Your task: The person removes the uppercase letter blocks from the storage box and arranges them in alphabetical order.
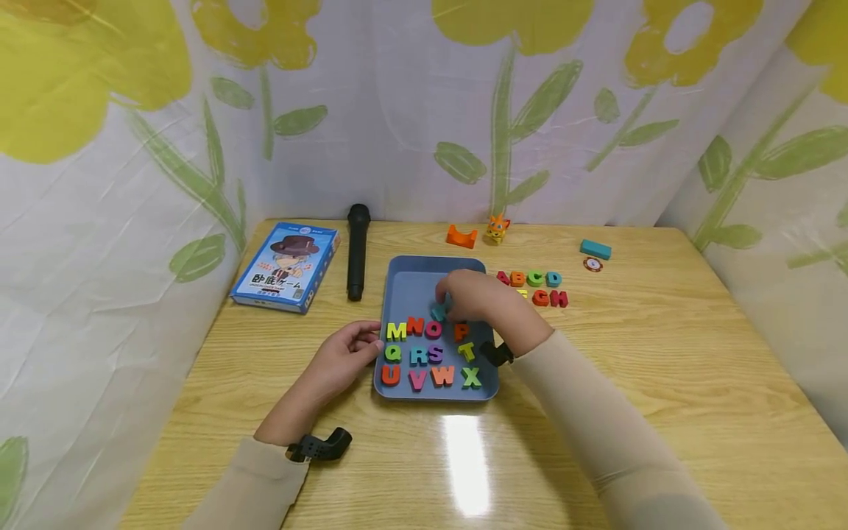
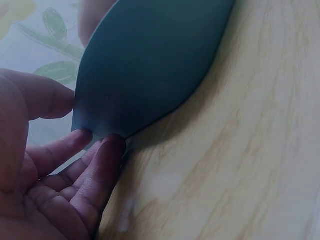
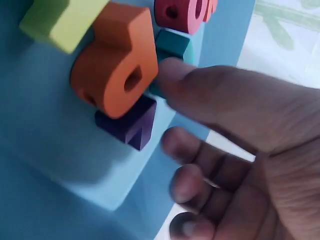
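Observation:
A blue-grey tray [image 1: 437, 265] holds rows of coloured letter blocks, among them a yellow M [image 1: 396, 331], a red N [image 1: 415, 326] and a green X [image 1: 471, 378]. My left hand [image 1: 346, 355] grips the tray's left side, thumb and curled fingertips at its wall [image 2: 150, 55]. Over the tray's middle, my right hand [image 1: 472, 296] pinches a teal letter block [image 1: 439, 311]; the right wrist view shows the thumb [image 3: 175, 75] against it and the index finger hidden. An orange P [image 3: 120, 65] stands beside the thumb, and a purple letter block [image 3: 130, 122] lies next to it.
Right of the tray sit letters A to D [image 1: 535, 279], with more below, including a red H [image 1: 559, 299]. Behind are an orange stand [image 1: 461, 236], an orange figurine [image 1: 497, 229], a teal block [image 1: 595, 249] and a poker chip [image 1: 592, 264]. A microphone [image 1: 357, 254] and game box [image 1: 287, 266] lie left.

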{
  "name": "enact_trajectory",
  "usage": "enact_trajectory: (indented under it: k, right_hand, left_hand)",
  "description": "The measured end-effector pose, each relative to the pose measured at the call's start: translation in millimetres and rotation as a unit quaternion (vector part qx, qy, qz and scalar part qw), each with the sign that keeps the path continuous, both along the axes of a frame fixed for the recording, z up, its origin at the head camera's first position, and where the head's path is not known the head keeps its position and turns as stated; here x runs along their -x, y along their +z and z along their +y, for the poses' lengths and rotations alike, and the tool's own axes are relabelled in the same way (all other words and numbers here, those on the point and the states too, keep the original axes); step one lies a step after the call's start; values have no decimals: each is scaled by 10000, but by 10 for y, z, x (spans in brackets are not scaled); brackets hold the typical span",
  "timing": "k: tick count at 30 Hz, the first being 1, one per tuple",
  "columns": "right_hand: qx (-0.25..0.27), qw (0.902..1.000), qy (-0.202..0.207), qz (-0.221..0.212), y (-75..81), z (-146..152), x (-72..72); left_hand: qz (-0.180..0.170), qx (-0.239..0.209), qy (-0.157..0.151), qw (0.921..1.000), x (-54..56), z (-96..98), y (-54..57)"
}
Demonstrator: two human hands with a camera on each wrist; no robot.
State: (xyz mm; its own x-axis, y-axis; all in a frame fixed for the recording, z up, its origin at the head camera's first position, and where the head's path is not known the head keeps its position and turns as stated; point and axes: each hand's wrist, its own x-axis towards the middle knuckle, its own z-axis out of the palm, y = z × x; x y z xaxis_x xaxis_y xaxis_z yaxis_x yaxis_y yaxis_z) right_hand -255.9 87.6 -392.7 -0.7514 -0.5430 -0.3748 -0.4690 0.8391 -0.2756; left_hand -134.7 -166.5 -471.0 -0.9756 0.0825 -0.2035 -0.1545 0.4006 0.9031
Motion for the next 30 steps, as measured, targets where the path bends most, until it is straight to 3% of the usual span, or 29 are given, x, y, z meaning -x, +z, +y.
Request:
enact_trajectory:
  k: [17,24,30]
  right_hand:
    - [-36,9999,-67,122,-69,22,-26]
    - [421,9983,0,406,88,186,0]
    - [1076,9917,-292,647,268,616,0]
  left_hand:
    - [-23,66,-4,10000,14,44,10]
    - [-1,70,-15,10000,15,50,17]
    - [-17,139,47,9999,10,30,10]
